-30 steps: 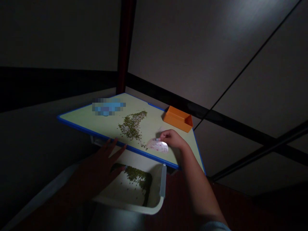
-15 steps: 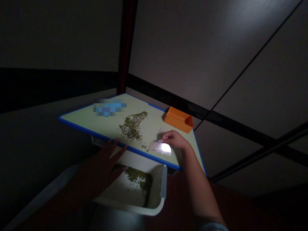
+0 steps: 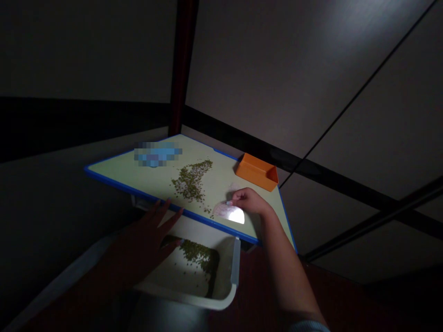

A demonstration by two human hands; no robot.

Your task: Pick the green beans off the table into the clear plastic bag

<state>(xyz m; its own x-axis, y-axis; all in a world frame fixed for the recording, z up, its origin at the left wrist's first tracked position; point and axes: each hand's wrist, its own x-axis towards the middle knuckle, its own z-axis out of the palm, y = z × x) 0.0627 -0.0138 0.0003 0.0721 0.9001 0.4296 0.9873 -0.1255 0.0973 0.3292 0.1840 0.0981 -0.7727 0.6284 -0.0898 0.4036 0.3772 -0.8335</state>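
Note:
My right hand (image 3: 252, 201) is pinched closed on the upper edge of a clear, half-round scraper (image 3: 225, 212), which catches a bright glare. The scraper stands low over the right part of a pale board (image 3: 121, 173) with a blue rim. Small green beans or seeds (image 3: 191, 182) lie scattered in a patch left of it, a few of them close to its edge. My left hand (image 3: 143, 242) is dark, with its fingers spread at the board's near rim and its thumb lower down. Below that rim sits a white bin (image 3: 194, 302) with more green grains (image 3: 199, 254) inside.
An orange tray (image 3: 256, 171) rests at the board's far right corner. On the far left of the board is a blurred-out blue item (image 3: 157, 155). Dark-trimmed walls (image 3: 277, 83) meet in a corner behind the board. The surroundings are dim.
The scraper has shifted very slightly left in my right hand. My left hand and the green grains look the same.

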